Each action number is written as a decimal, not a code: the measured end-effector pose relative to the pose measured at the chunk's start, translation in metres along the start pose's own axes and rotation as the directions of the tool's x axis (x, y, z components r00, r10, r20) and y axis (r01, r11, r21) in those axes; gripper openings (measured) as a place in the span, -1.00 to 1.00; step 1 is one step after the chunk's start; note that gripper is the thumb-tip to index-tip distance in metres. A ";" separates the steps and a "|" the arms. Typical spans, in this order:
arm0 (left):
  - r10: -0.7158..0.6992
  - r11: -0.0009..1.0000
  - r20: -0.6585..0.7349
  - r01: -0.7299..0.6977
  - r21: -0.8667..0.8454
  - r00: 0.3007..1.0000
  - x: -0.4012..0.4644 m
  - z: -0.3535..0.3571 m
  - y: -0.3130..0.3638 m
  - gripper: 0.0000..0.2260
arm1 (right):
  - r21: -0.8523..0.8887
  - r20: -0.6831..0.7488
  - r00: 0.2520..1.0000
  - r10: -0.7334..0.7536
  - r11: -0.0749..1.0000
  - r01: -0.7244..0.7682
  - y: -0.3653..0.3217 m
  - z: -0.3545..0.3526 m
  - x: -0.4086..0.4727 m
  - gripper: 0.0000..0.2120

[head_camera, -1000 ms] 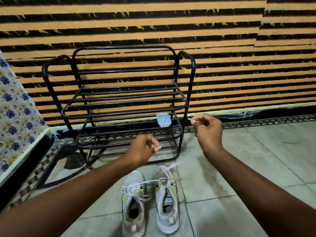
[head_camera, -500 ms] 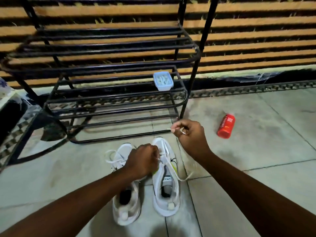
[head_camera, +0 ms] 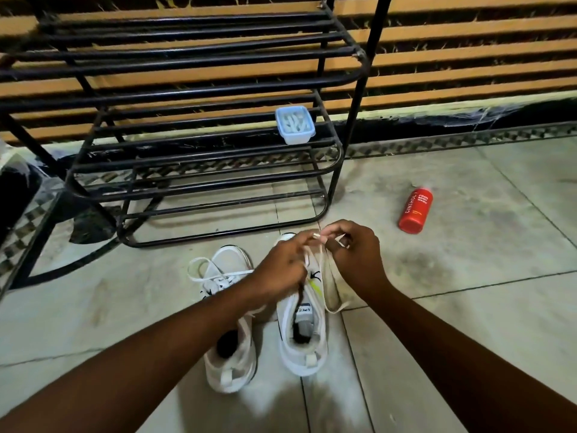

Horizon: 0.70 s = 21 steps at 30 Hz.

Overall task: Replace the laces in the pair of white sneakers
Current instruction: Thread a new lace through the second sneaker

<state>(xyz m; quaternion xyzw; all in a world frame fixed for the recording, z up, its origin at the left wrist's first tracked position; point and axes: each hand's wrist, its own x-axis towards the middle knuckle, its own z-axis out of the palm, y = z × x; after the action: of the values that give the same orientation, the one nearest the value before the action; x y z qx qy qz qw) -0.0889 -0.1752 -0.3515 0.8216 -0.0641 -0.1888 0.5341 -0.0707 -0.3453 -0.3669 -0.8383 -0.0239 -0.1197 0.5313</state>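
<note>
Pair of white mesh sneakers [head_camera: 232, 348], side by side on grey tiled floor [head_camera: 468, 307]. Left hand [head_camera: 278, 273] and right hand [head_camera: 356, 257] both pinching off-white flat lace [head_camera: 331, 285] above right shoe.

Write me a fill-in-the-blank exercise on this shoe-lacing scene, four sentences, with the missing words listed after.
1. Both hands, the left hand and the right hand, pinch the loose lace of the ____ sneaker.
2. The red bottle lies on the ____.
3. The small blue-lidded container sits on the black ____.
4. The left sneaker has its lace ____ in its eyelets.

Missing words: right; floor; shoe rack; still
</note>
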 end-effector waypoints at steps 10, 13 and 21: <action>-0.109 0.932 -0.084 0.131 0.338 0.990 -0.022 -0.008 -0.011 -0.59 | -0.129 0.050 0.997 -0.061 0.989 0.067 0.014 0.011 -0.014 -0.78; -0.160 0.912 -0.139 0.201 0.357 0.977 -0.029 -0.002 -0.015 -0.58 | -0.133 0.065 0.997 -0.051 0.989 0.060 0.013 0.026 -0.018 -0.78; -0.319 0.927 -0.255 0.357 0.116 0.913 -0.033 -0.004 -0.035 -0.62 | -0.159 0.292 0.951 0.099 0.986 -0.054 0.011 0.048 -0.023 -0.78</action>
<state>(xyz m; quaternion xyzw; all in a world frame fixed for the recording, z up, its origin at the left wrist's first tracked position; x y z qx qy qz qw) -0.1210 -0.1467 -0.3734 0.8767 0.1269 -0.1759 0.4293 -0.0830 -0.3052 -0.4014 -0.8844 -0.0623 0.0280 0.4617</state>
